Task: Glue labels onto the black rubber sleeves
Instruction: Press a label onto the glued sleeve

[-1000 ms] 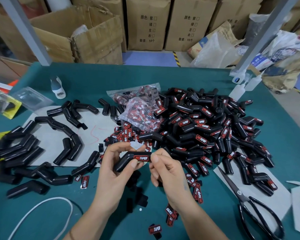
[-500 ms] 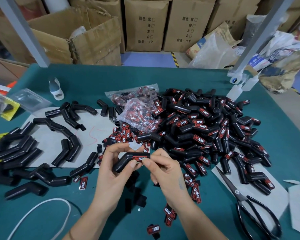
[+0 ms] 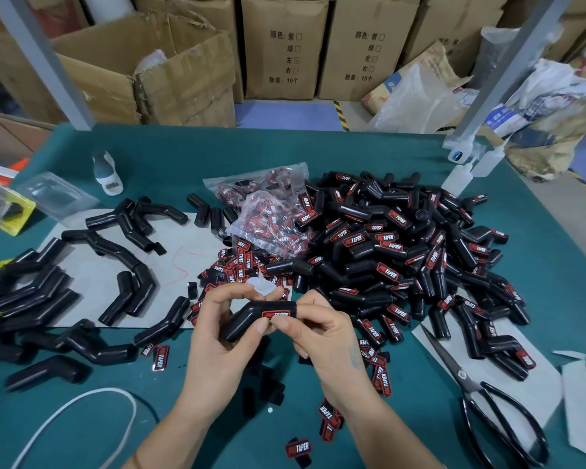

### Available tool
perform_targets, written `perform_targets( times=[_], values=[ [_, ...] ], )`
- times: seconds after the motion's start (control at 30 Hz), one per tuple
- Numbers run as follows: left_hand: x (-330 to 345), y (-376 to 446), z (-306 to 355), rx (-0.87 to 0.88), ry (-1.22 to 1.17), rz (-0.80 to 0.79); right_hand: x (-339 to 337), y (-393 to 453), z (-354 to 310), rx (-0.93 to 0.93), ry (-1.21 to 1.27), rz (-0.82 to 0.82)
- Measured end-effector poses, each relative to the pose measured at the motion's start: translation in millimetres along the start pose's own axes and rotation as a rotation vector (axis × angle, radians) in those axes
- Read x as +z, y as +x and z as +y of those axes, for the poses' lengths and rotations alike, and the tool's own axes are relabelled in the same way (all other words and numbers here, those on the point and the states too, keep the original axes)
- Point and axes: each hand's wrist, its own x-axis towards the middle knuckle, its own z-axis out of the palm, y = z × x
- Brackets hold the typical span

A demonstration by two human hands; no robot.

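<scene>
Green table [image 3: 369, 154] under heaped black sleeves [image 3: 403, 252], loose labels [image 3: 237, 265], scissors [image 3: 494, 411], glue bottles [image 3: 457, 179].

**What the view hides**

The left hand [image 3: 217, 336] covers the lower bend of the held sleeve [image 3: 251, 319]; the right hand's fingertips [image 3: 281, 321] overlap its label [image 3: 278, 314], whose red word cannot be read. The scissors [image 3: 501, 421] run off the bottom edge. The white cord [image 3: 82, 404] leaves at the lower left. Labels inside the plastic bag [image 3: 268, 211] blur together.
</scene>
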Motion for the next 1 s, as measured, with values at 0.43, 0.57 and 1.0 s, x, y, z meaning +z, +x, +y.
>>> perform_targets(
  times=[0.43,0.57,1.0],
  values=[
    [3,2,4,0.096,0.105,-0.085,3,0,2,0.004,-0.018,0.058],
    [-7,5,4,0.024,0.149,-0.142,0,0,2,-0.045,-0.064,0.071],
    [-7,7,8,0.010,0.183,-0.114,-5,2,2,0.029,-0.107,0.001]
  ],
)
